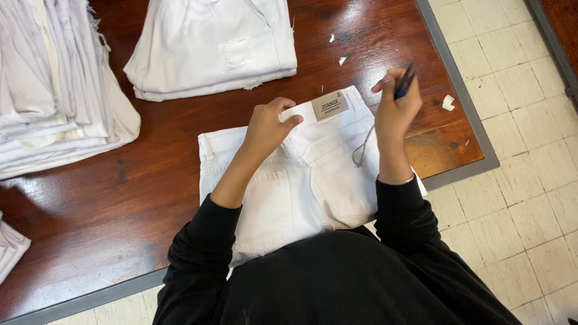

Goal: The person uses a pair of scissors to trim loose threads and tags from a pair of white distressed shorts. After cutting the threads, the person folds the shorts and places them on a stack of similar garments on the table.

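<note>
- The white jeans [301, 180] lie flat on the dark wooden surface [120, 198], back side up, directly in front of the person; the waistband, with a tan patch label [329, 105] sewn on it, points away from the body.
- The left hand [268, 125] is clenched in a pinch on the waistband just left of the label, thumb and fingers closed on the fabric edge.
- The right hand [396, 105] is raised just above the right end of the waistband, curled around a slim dark tool with a blue handle [404, 83]; whether it is a cutter or a pen I cannot tell; a thin grey cord [363, 150] hangs from that hand down over the jeans.
- A folded pair of white trousers [211, 45] lies further back; a taller stack of pale garments [54, 84] sits at the left; small white scraps [448, 102] dot the surface near the right hand.
- Risks, as I judge them: the tool tip is near pale cloth, so a slip could mark or nick it; the left pinch is light, so the waistband could slide and bunch; the loose cord could snag on the tool or a belt loop; scraps near the surface's edge could be brushed onto the tiled floor [524, 180].
</note>
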